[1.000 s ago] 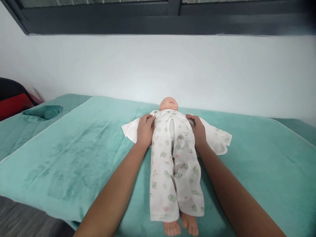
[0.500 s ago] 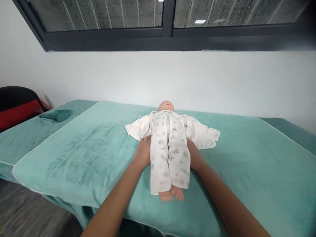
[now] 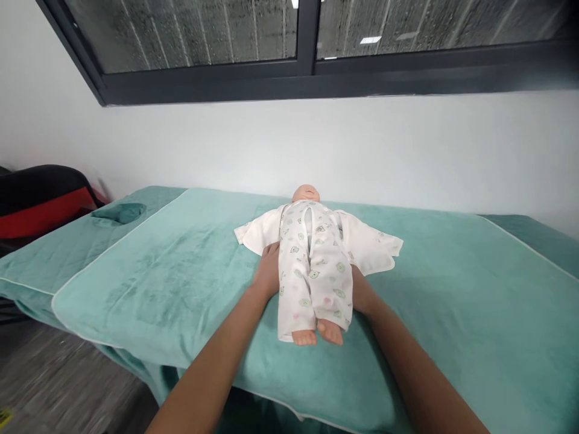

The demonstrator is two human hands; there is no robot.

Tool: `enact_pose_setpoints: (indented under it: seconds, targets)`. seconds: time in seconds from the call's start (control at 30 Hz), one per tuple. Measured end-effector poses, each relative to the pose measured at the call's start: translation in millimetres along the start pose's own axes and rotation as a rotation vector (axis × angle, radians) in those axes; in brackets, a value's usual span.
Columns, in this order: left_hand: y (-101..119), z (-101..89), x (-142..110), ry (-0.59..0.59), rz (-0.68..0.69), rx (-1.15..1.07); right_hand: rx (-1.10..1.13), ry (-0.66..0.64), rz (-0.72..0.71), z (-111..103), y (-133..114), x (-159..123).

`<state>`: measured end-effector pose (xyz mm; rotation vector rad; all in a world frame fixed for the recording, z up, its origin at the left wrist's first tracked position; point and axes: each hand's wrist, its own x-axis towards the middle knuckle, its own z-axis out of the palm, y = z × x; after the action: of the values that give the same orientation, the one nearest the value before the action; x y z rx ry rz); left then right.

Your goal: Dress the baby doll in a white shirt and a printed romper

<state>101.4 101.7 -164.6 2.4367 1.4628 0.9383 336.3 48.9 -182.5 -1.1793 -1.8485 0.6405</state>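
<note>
A baby doll (image 3: 306,193) lies face up on the green bed cover (image 3: 190,271), its head toward the wall and its feet toward me. It wears white printed trousers (image 3: 312,277) and a white top (image 3: 368,241) with both sleeves spread sideways. My left hand (image 3: 270,268) presses against the left side of the trousers, a few fingertips showing at hip height. On the other side my right hand (image 3: 362,290) is tucked against and partly beneath the trouser leg, its fingers hidden. Both hands hold the legs between them. Two bare feet (image 3: 316,333) stick out of the cuffs.
The bed stands against a white wall (image 3: 226,144) below a dark-framed window (image 3: 208,84). A black and red chair (image 3: 49,205) is at the far left, beside a hole in the bed's padding (image 3: 120,213). Dark floor (image 3: 67,380) shows at lower left.
Both hands have slid from the doll's upper body down to the sides of its trousers. Since the middle frame, the feet have risen slightly. The view has tilted up.
</note>
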Motion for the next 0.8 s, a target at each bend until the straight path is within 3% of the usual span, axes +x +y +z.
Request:
enact_pose_setpoints:
  seconds: [0.23,0.4,0.5,0.6,0.7,0.8]
  targets:
    - [-4,-1.1,-10,0.051,0.013,0.250,-0.108,0.061,-0.077,-2,-4,-1]
    - [1,-13.3,-40,0.064,0.026,0.253,-0.230,0.054,0.038,-9,-10,-22]
    - [8,-22.8,-66,0.055,-0.014,0.111,-0.174,0.198,0.098,-10,-21,-49]
    - [22,-33.7,-98,0.097,-0.113,-0.227,-0.134,0.300,0.041,-2,-44,-84]
    - [41,-40.4,-132,0.073,-0.170,-0.490,-0.162,0.271,-0.053,16,-71,-112]
    - [62,-36.7,-157,-0.016,-0.103,-0.448,-0.291,0.169,-0.114,40,-91,-124]
